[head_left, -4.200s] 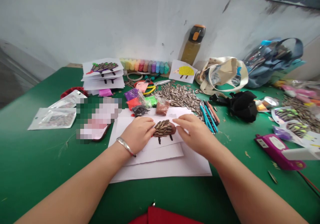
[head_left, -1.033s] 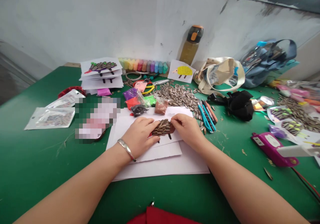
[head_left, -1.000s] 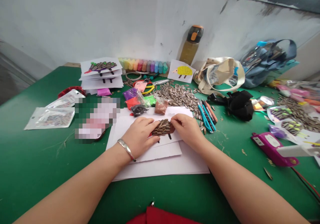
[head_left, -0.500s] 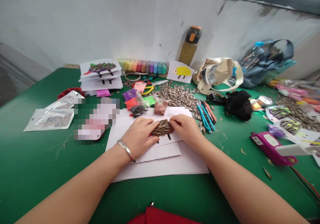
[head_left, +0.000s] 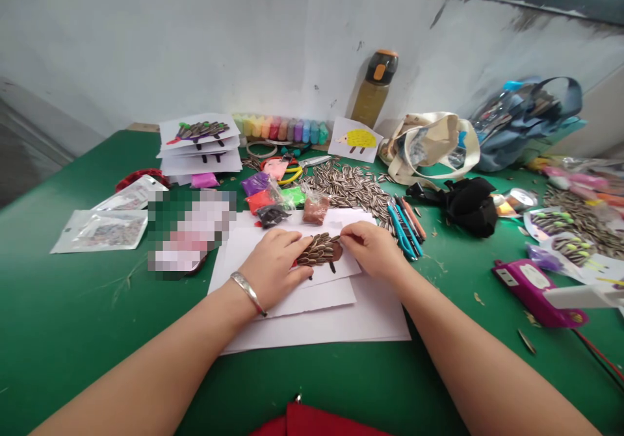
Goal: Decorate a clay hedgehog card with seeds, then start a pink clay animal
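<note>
A hedgehog picture lies on white paper in front of me, its brown body largely covered with overlapping striped sunflower seeds. A bare brown patch shows at its right end, with a black leg below. My left hand, a silver bangle at its wrist, rests flat on the sheet, thumb and fingers spread around the picture's left side and partly hiding its red part. At the upper right edge of the body, my right hand pinches a sunflower seed between thumb and forefinger.
Behind the paper are bagged clay and a pile of loose sunflower seeds. Pens and a blue cutter lie to the right, near a purple glue gun. Finished pictures are stacked back left; a bottle stands by the wall.
My right hand has drawn slightly right and back from the hedgehog, uncovering more of the brown patch. My left hand stays in place on the paper. The view has shifted a little.
</note>
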A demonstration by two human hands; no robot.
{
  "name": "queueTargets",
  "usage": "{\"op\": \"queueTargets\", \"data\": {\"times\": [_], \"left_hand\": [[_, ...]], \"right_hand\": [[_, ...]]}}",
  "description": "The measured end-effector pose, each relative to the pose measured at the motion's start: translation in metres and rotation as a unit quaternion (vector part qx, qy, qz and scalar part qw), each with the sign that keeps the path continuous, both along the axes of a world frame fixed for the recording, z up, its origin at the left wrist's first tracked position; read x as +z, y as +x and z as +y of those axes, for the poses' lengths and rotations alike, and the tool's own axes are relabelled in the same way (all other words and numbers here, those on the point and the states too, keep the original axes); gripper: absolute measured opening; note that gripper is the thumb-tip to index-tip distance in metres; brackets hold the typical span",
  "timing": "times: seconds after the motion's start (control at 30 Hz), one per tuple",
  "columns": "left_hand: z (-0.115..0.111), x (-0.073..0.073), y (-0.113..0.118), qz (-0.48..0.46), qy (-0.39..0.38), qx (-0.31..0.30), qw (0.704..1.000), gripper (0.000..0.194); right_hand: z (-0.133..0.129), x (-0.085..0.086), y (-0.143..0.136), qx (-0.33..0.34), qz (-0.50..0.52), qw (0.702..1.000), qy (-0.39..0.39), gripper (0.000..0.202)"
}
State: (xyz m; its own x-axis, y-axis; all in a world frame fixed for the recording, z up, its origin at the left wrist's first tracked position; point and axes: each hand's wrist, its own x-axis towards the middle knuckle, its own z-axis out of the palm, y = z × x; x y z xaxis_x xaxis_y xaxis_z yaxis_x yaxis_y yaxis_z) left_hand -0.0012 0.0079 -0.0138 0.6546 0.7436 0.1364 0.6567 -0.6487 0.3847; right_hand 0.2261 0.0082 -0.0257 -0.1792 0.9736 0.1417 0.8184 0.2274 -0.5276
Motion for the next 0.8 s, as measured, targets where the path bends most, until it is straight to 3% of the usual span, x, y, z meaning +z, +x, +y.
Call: {"op": "queueTargets", "data": {"times": [0.8], "left_hand": [[-0.0001, -0.0011, 0.0016, 0.011, 0.006, 0.001, 1.0, 0.044]], "right_hand": [[0.0009, -0.0074, -0.0057, 0.022, -0.017, 0.999, 0.041, 0.016]]}}
